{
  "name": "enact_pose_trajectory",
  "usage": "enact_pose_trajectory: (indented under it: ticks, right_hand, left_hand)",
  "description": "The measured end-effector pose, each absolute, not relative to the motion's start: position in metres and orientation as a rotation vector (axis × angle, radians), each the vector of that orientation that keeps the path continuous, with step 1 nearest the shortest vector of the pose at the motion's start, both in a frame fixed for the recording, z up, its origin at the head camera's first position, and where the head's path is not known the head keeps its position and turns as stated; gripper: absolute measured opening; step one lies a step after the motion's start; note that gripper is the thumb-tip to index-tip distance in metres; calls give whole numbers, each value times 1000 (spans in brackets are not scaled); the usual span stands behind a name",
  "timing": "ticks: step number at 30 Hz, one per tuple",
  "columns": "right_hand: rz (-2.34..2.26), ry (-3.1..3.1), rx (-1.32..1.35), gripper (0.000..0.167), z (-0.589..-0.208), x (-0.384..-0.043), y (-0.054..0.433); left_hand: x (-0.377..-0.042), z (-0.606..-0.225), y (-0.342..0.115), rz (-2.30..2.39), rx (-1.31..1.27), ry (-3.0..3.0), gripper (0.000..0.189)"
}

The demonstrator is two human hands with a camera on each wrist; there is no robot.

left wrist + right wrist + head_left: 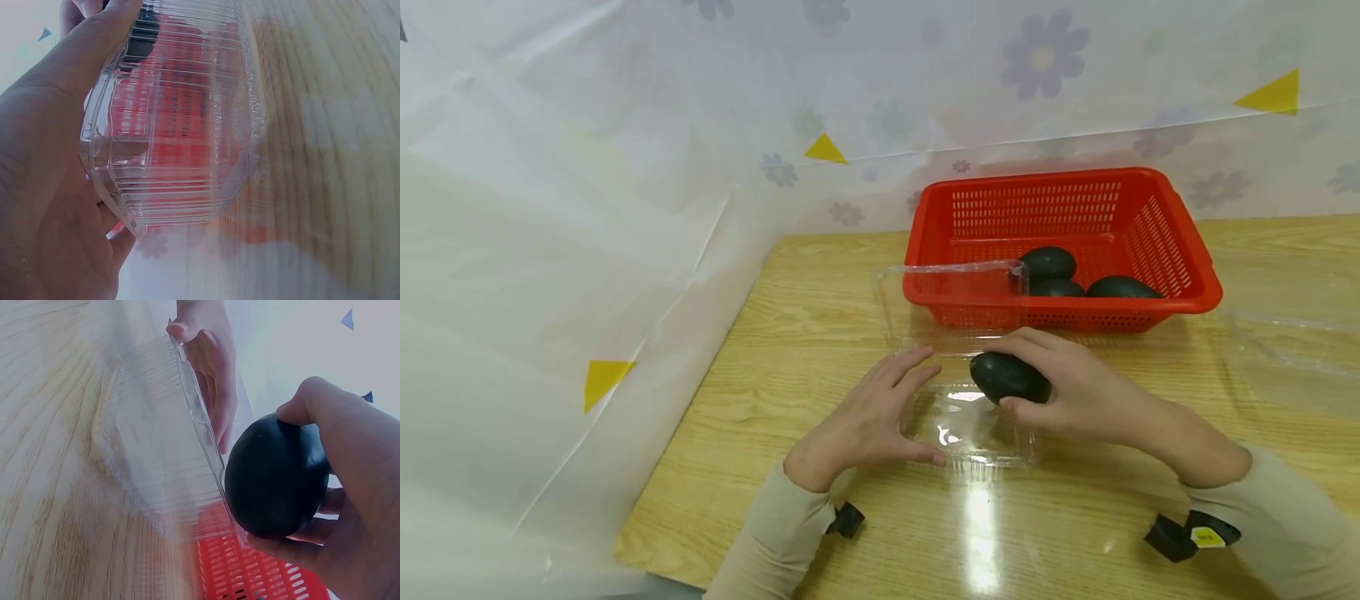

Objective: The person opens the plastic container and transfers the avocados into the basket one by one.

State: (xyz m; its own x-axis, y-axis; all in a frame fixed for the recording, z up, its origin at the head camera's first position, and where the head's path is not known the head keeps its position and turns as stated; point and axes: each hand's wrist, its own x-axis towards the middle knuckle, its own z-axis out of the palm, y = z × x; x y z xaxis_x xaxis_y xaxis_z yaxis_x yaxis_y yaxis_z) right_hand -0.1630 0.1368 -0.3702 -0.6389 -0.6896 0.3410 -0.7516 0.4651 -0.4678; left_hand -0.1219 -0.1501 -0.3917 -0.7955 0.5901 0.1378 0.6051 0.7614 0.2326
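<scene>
My right hand (1075,387) grips a dark green, smooth avocado (1009,377), its thumb and fingers round the sides. The avocado (277,478) is above the right part of a clear plastic clamshell box (962,425), beside its rim in the right wrist view. The box's lid (955,304) stands raised at the back, in front of the basket. At the box's left side my left hand (868,417) is spread, thumb near the front rim and fingers toward the back. In the left wrist view the hand (50,144) lies along the box's rim (94,169).
Behind the box stands a red perforated basket (1176,302) with several dark avocados (1048,263) in it. Another clear plastic container (1300,358) is at the right. The wooden table (760,367) meets white sheeting (550,250) at the left and back.
</scene>
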Motion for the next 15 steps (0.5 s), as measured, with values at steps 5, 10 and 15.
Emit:
enact_pose_trajectory:
  ticks: [5,10,15]
  right_hand:
    - [951,-2606,1253,56,-370,-163,144]
    - [977,-2636,1223,56,-371,-164,149]
    - [999,-2632,1207,58,-372,-164,152]
  left_hand:
    - [-122,-391,-150,-423,-982,-2897,107]
    - [-122,-391,-150,-428,-985,-2900,108]
    - [-122,-392,-150,-435,-989,-2893,108]
